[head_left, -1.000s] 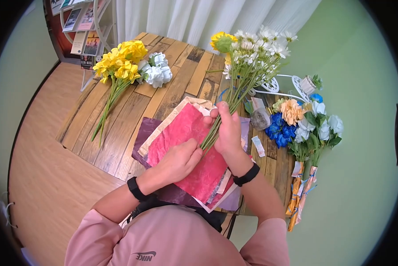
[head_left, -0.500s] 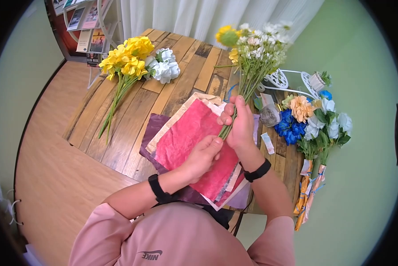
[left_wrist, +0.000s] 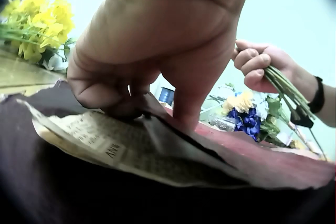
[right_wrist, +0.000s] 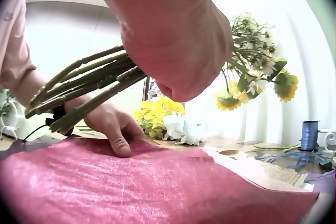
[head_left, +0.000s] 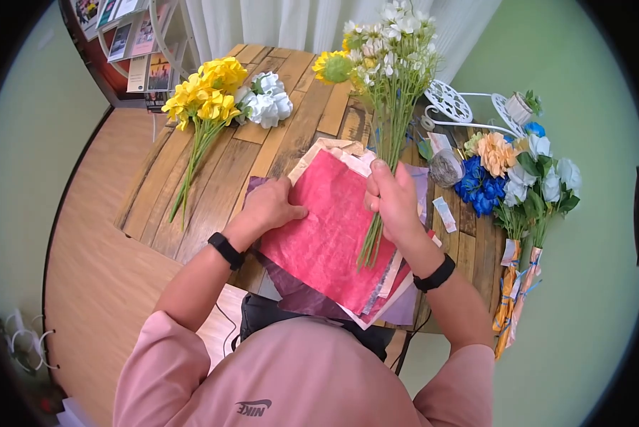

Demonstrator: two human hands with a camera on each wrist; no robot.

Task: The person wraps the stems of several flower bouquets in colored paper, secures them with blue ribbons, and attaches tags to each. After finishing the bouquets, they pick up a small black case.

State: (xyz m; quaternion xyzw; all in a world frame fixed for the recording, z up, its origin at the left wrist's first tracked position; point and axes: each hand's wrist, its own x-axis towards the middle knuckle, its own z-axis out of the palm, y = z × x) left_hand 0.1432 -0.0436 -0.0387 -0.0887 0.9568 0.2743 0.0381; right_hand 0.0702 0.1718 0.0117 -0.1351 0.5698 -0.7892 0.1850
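Bouquet (head_left: 387, 85) now upright, stems down, gripped in right hand (head_left: 394, 203); left hand (head_left: 269, 206) flat.

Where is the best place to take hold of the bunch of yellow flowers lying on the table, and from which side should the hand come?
Grip the yellow flowers at the green stems, about midway, probably coming from above with the left hand, which is nearer. The stems lie flat, gathered together and bare on the wooden table, while the blooms are wide and look soft and easy to crush.
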